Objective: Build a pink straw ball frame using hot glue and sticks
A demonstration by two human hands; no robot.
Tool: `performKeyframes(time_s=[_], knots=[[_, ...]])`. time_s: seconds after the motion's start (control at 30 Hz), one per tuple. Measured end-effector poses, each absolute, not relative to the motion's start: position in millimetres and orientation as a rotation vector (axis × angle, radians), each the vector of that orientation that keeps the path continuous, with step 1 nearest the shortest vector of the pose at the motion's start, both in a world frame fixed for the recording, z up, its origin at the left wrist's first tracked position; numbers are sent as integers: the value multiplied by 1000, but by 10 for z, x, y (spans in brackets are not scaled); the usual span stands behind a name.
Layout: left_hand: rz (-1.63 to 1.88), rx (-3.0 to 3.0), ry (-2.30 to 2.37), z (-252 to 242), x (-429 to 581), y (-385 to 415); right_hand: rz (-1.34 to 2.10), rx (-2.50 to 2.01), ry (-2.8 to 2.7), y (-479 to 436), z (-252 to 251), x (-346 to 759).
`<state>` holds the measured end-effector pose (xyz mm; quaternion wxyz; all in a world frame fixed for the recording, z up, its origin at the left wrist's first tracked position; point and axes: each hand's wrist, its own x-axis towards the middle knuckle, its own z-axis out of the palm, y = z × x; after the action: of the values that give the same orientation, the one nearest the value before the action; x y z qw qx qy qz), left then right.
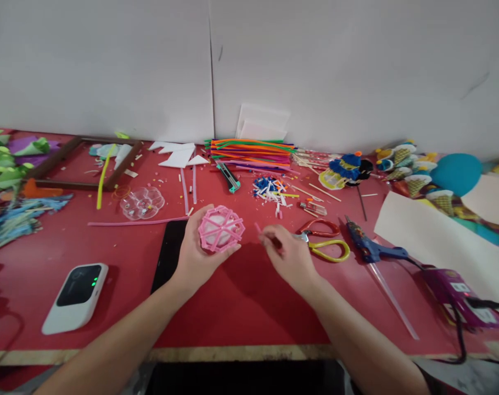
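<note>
L hand (195, 252) half-curled round pink disc (221, 229), back from front edge of desk (249, 318); R hand (289, 257) pinches pink strip (258, 228) just rt, tip fwd-L.

the tabletop (249, 312) leaves passage at front centre, but scissors (320, 244) crowd the right hand (289, 257).

Scissors (312, 245) between hands (290, 257) and glue gun (371, 250)

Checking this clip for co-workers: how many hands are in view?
2: the left hand, near centre, holds a pink spoked piece; the right hand, to its right, pinches a short pink strip. No others show.
</note>
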<state>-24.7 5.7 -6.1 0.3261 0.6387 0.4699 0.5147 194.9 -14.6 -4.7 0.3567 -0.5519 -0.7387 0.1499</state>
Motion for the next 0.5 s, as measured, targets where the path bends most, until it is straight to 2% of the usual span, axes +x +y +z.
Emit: performKeyframes(time_s=[0.3,0.5], knots=[[1181,1348,961,53,-240,60,972,-1103,-1214,-200,4,1865],[871,1141,685,146,-329,79,1249,-1042,-1114,-208,-64,1751]])
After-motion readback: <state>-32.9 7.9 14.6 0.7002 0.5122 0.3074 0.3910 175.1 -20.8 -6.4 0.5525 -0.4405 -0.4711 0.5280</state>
